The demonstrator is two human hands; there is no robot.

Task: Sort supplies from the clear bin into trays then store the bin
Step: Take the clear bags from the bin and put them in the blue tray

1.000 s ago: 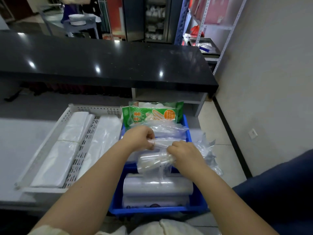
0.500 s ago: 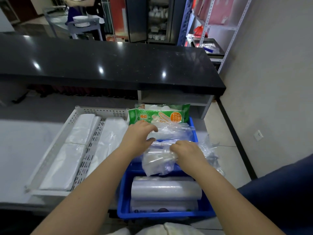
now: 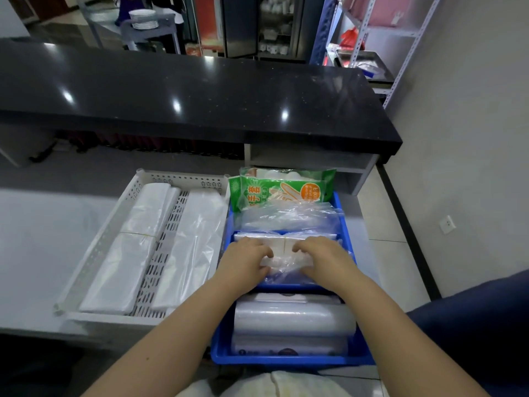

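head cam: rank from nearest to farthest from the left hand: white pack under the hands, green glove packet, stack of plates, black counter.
1. white pack: under the left hand, middle of the blue tray.
2. green glove packet: tray's far end.
3. black counter: beyond the trays.
4. stack of plates: background, upper left.
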